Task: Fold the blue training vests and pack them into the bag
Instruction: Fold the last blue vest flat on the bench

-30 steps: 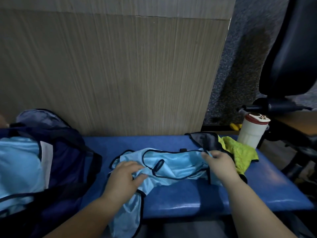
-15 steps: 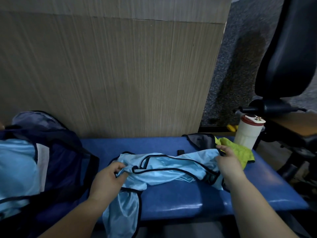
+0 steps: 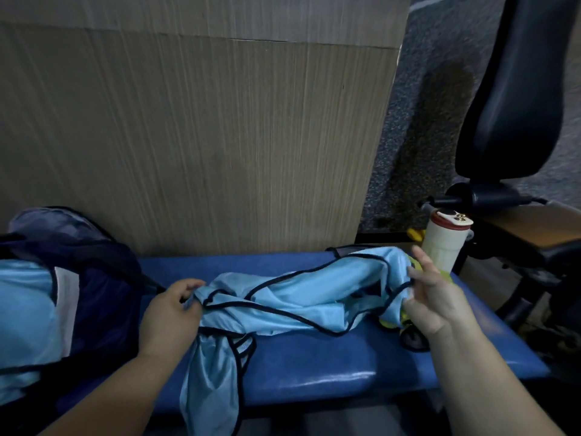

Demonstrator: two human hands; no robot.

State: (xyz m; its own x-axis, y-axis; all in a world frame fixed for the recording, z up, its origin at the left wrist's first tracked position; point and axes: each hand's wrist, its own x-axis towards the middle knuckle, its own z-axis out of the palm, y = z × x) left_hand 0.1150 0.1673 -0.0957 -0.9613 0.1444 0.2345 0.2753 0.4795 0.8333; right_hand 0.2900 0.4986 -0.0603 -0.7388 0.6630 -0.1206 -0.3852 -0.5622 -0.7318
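Blue vest point(image 3: 298, 300) lies crumpled across the bench point(image 3: 314, 369), one end hanging over the front edge; left hand point(image 3: 171, 313) pinches its left end; right hand point(image 3: 437, 300) holds its right end raised; hands are well apart, apparently to stretch it for folding; bag point(image 3: 103, 287) stands open at left, light-blue fabric already inside; bottle point(image 3: 441, 247) lid markings are illegible; no other writing is visible.

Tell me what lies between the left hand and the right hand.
In the head view, a bunched blue vest spans the gap over the blue bench. The left hand grips one end, and the other end reaches the right hand.
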